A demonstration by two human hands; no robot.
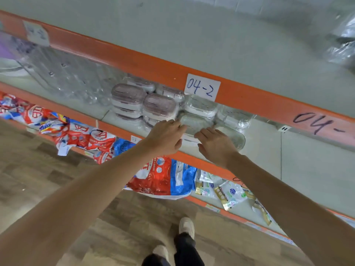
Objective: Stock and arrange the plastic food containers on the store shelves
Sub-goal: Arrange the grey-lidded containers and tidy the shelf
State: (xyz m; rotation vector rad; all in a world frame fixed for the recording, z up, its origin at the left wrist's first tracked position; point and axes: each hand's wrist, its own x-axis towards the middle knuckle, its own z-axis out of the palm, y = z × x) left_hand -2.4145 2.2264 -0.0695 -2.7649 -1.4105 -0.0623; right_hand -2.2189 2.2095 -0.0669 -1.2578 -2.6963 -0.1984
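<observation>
A clear oval plastic food container (194, 122) sits at the near edge of the grey middle shelf (307, 150), in front of wrapped clear containers (201, 106) and right of stacked white containers with mauve lids (159, 104). The left hand (165, 137) reaches in with fingers curled at the container's left rim; the right hand (215, 144) lies over its right side, fingers extended, touching it. Above hangs a white "04-2" label (202, 86) on the orange shelf beam (134, 60). Red and blue bags (163, 177) lie on the shelf below.
</observation>
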